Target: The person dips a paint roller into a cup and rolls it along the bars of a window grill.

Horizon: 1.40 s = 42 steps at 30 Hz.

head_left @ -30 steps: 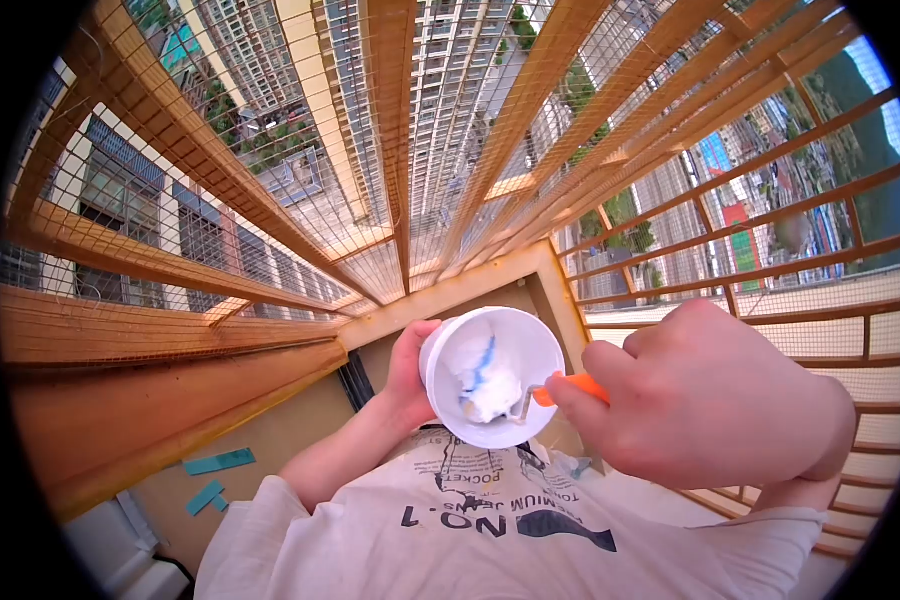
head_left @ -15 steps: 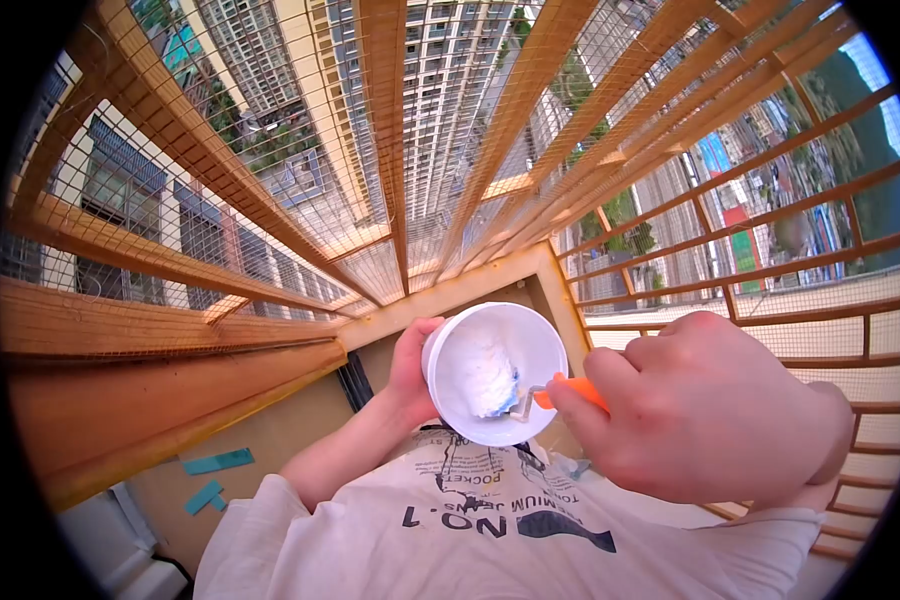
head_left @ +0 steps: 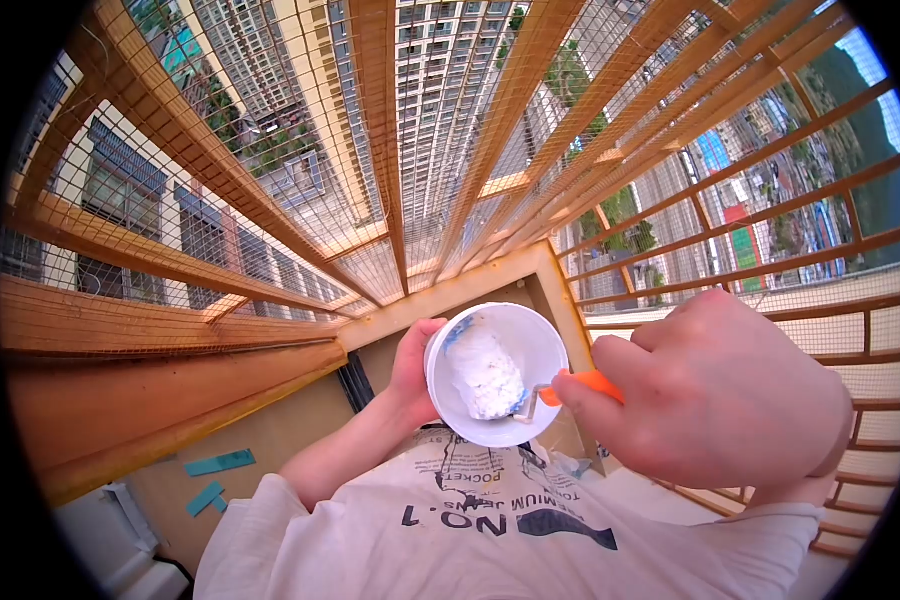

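From above, a white tub (head_left: 543,345) tilts toward the viewer, close in front of a printed T-shirt (head_left: 560,500). The left hand (head_left: 413,368) grips the tub's left side, most of its fingers hidden behind it. To the tub's right, the right hand (head_left: 705,395) is closed in a fist around an orange handle (head_left: 600,384); its bent metal rod (head_left: 533,402) runs inside the tub to what looks like a white, blue-edged roller head (head_left: 488,378). Wooden slats (head_left: 375,130) with wire mesh stand beyond the tub. Because the visible support is on one side, a hard push inside could twist or tip the tub. If the roller head is wet, raising it over the near rim could drip onto the T-shirt.
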{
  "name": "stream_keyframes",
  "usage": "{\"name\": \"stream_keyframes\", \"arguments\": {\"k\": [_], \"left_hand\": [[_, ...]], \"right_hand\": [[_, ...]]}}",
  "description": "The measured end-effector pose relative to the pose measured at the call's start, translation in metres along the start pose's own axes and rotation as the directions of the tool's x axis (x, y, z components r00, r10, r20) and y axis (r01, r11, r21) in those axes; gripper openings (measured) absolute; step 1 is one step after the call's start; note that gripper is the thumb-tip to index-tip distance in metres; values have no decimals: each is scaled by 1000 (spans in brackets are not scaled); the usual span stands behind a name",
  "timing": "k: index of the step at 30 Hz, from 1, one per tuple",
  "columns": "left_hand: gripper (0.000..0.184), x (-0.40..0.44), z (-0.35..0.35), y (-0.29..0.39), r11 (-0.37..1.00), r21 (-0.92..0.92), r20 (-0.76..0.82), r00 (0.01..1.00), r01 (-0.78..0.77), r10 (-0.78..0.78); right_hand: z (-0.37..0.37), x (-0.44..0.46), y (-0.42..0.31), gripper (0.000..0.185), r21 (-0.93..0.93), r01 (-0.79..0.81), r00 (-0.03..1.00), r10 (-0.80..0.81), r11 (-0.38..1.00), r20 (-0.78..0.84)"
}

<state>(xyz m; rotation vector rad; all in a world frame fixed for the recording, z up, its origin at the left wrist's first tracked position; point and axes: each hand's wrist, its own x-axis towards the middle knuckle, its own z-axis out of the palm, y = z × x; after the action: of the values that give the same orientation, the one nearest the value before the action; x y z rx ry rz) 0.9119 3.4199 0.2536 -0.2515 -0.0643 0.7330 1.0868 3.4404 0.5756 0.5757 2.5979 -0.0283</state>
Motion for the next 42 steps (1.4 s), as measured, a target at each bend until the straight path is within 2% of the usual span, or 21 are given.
{"name": "stream_keyframes", "arguments": {"k": [4,6,7,9,13,15,19,21,22,24,28,30,31,32,34,35,36,37,38,40,42], "left_hand": [[56,1,3,2,999,41,-8,1000,17,-16],[56,5,0,-1,985,173,-220,974,-6,44],[56,4,0,-2,985,174,-220,975,-3,42],[58,2,2,-2,997,-26,74,995,70,-68],[60,2,2,-2,996,-30,61,995,84,-82],[71,1,-6,0,997,43,17,998,64,-64],[67,0,-5,1,992,119,-19,999,42,-40],[63,2,-7,0,996,-65,66,996,63,-59],[63,3,-5,2,996,-62,69,996,67,-63],[64,3,1,4,995,-42,147,986,85,-78],[64,1,0,12,995,-29,134,987,97,-93],[66,3,-1,12,999,6,34,999,38,-38],[66,3,1,13,997,69,-7,999,33,-32],[66,3,3,14,997,71,-5,999,43,-42],[66,7,7,17,996,11,92,992,90,-91],[66,7,10,16,994,101,-9,999,51,-51],[66,9,12,16,993,99,0,998,60,-60],[65,10,14,16,988,152,-69,997,36,-25],[65,12,15,17,978,207,-137,990,12,16],[63,18,14,18,976,220,-159,987,7,28],[63,23,7,19,976,217,-166,985,-10,47]], "right_hand": [[-7,-4,-3,12,7,-38,998,38,999,45],[-16,-13,-3,16,-37,-25,998,28,999,62],[-15,-14,-3,16,-37,-29,998,31,999,62],[-13,-17,-3,15,-5,-25,1000,25,1000,-12],[-3,-9,-1,17,-15,-40,999,40,999,18],[-4,-9,-1,20,-29,-53,996,55,998,76],[-21,-23,-6,27,-58,-123,992,125,991,35],[-15,-20,0,28,-33,-97,995,97,995,14],[-12,-20,2,28,-26,-90,996,90,996,6],[-7,-29,7,35,58,-72,993,77,996,-87],[1,-40,14,41,213,-73,985,104,974,-136],[15,-46,17,35,412,-81,940,206,908,-271],[23,-47,22,35,490,-60,941,213,870,-263],[32,-49,25,35,490,-70,939,223,869,-262],[50,-54,31,33,684,-59,922,302,727,-242],[63,-57,32,33,679,-72,920,311,730,-237],[80,-59,28,34,763,-62,886,387,644,-254],[95,-61,22,35,836,-42,848,462,547,-260],[110,-60,16,35,835,-51,848,466,548,-254],[135,-62,-2,39,970,-42,763,635,241,-125],[140,-55,-23,40,998,-50,686,727,46,1]]}}
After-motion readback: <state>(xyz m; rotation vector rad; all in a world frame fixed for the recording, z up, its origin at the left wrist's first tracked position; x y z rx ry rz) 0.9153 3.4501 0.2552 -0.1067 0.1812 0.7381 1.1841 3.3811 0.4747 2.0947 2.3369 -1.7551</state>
